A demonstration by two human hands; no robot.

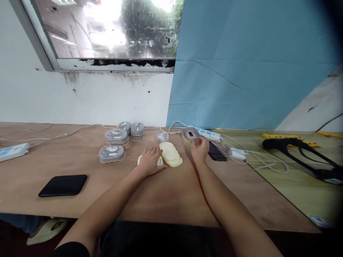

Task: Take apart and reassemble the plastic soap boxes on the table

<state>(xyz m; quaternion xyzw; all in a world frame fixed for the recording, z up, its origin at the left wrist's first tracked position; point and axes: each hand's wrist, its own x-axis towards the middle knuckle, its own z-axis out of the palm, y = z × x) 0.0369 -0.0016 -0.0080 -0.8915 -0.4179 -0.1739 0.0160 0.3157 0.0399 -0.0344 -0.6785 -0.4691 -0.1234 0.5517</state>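
Observation:
My left hand (150,161) lies palm down with fingers spread over a cream oval piece (160,161), mostly covering it. Just right of it is a loose pile of thin cream oval pieces (170,154). My right hand (200,149) is closed in a pinch at the front right of a grey-topped oval stack (190,133) with a dark slot in its top and greenish and orange sides. What the pinched fingers hold is too small to tell. Between the hands, farther back, stands a small clear container (161,136).
Several grey-lidded oval boxes (112,153) with round labels stand at the left back. A black phone (63,185) lies at front left. Power strips (207,134), white cables and a dark flat object (216,151) are behind and right. A black strap-like frame (302,153) lies far right.

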